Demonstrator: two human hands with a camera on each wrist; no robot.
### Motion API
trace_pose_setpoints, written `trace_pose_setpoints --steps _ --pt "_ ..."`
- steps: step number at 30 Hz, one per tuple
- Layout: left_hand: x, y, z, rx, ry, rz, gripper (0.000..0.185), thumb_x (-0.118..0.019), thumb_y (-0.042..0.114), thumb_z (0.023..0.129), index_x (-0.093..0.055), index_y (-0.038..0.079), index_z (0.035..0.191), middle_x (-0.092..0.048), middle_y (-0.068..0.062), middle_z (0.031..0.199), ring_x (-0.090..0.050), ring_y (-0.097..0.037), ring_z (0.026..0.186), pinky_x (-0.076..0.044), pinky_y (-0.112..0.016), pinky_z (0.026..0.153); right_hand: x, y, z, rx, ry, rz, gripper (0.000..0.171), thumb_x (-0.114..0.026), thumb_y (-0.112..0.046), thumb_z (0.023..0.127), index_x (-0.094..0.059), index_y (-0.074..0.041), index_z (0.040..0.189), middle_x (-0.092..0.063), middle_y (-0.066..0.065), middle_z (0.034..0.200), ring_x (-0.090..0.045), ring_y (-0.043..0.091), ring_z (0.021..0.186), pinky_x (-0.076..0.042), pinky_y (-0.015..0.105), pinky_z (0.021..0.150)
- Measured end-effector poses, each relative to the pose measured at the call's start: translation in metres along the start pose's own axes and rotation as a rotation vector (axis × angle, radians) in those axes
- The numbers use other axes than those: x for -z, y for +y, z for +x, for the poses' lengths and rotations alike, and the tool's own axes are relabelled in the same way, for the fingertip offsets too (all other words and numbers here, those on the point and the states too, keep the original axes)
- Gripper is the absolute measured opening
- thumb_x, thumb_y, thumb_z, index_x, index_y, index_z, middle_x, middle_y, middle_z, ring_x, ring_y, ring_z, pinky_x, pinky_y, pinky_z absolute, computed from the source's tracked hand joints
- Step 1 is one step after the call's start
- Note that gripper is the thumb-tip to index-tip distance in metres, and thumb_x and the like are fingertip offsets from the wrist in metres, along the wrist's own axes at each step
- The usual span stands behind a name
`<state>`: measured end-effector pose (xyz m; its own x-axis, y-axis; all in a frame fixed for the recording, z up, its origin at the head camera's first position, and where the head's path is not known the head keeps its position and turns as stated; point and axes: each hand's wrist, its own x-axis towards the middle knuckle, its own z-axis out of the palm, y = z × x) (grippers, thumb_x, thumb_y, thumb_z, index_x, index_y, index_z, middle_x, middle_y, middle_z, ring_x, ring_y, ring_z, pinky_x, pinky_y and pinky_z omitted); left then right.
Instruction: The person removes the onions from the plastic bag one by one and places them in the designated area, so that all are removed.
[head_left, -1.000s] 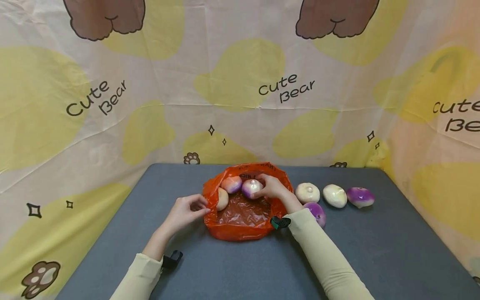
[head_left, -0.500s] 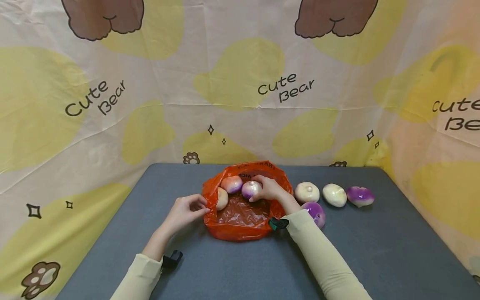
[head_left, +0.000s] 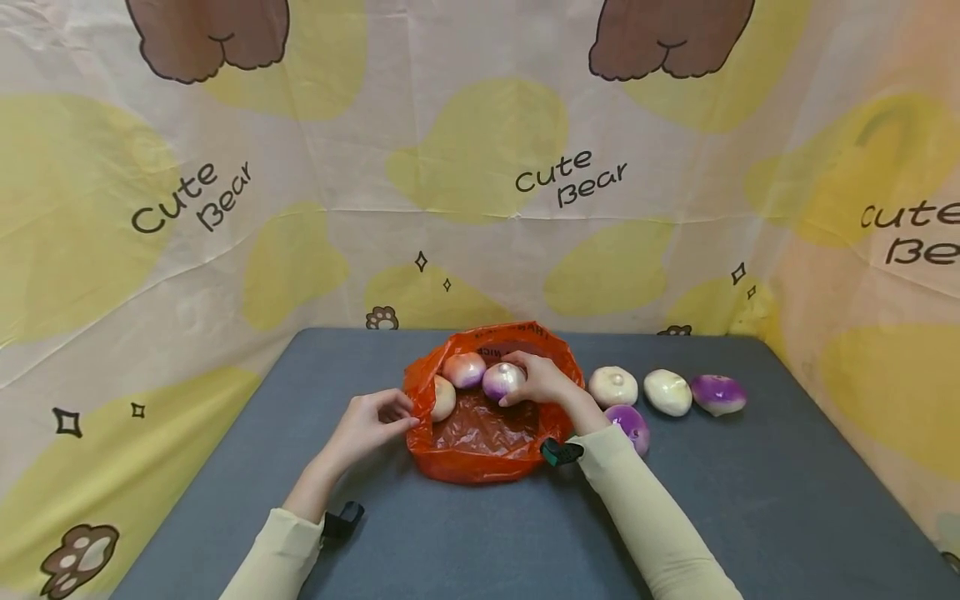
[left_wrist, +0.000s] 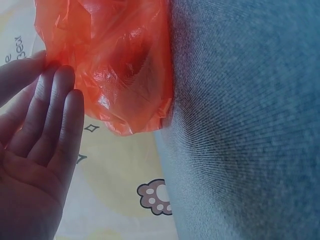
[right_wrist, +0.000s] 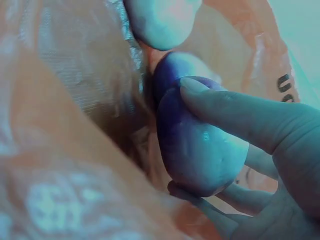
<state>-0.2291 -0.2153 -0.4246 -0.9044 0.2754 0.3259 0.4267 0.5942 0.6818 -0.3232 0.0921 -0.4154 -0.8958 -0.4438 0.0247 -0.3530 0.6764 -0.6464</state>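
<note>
I see four loose purple-and-white turnips (head_left: 613, 386) lying right of the crinkled orange plastic bag (head_left: 480, 433) on the grey table (head_left: 750, 500). My right hand (head_left: 543, 379) curls round a purple-white turnip (head_left: 502, 380) inside the bag (two others beside it); my left hand (head_left: 371, 421) pinches the bag's rim.

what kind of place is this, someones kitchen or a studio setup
Most likely a staged recording setup, not a kitchen. A grey table stands walled in on three sides by a hung "Cute Bear" cartoon sheet, and the only things on it are an orange bag and several turnips.
</note>
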Motion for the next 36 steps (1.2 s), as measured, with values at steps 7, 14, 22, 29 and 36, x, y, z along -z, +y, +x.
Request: trace_pose_setpoints --steps 7,14,22,29,36 --pt "0.001 0.0 0.0 -0.006 0.006 0.011 0.011 -0.076 0.02 0.08 -0.067 0.021 0.086 -0.067 0.009 0.077 -0.062 -0.005 0.07 -0.052 -0.024 0.065 0.012 -0.009 -0.009 0.055 0.0 -0.012 0.079 -0.086 -0.032 0.067 -0.05 -0.011 0.135 -0.058 0.009 0.128 -0.058 0.027 0.109 -0.049 0.043 0.092" --pt "-0.001 -0.001 0.001 -0.008 0.001 0.005 0.01 -0.075 0.019 0.081 -0.067 0.021 0.086 -0.067 0.009 0.077 -0.062 -0.005 0.07 -0.052 -0.024 0.065 0.023 -0.016 -0.02 0.094 0.016 -0.008 0.079 -0.085 -0.033 0.068 -0.051 -0.011 0.135 -0.058 0.008 0.129 -0.059 0.026 0.108 -0.05 0.042 0.09" --pt "-0.002 -0.003 0.002 -0.011 0.006 0.001 0.011 -0.076 0.02 0.08 -0.066 0.021 0.085 -0.067 0.008 0.077 -0.062 -0.005 0.069 -0.052 -0.024 0.064 0.037 -0.02 -0.034 0.116 0.034 -0.016 0.078 -0.083 -0.037 0.07 -0.049 -0.015 0.137 -0.055 0.005 0.132 -0.057 0.024 0.111 -0.05 0.041 0.09" --pt "-0.002 -0.002 0.003 -0.015 -0.002 0.001 0.011 -0.076 0.021 0.081 -0.066 0.022 0.086 -0.067 0.008 0.077 -0.062 -0.005 0.069 -0.053 -0.024 0.064 0.048 -0.019 -0.045 0.126 0.052 -0.037 0.078 -0.083 -0.04 0.069 -0.05 -0.018 0.137 -0.055 0.004 0.133 -0.057 0.025 0.11 -0.049 0.043 0.09" --pt "-0.002 -0.002 0.003 -0.025 -0.003 -0.005 0.011 -0.076 0.02 0.081 -0.066 0.021 0.086 -0.067 0.008 0.077 -0.062 -0.005 0.069 -0.053 -0.024 0.064 0.059 -0.016 -0.059 0.129 0.055 -0.031 0.079 -0.082 -0.042 0.07 -0.048 -0.019 0.137 -0.054 0.006 0.135 -0.057 0.026 0.108 -0.05 0.045 0.089"
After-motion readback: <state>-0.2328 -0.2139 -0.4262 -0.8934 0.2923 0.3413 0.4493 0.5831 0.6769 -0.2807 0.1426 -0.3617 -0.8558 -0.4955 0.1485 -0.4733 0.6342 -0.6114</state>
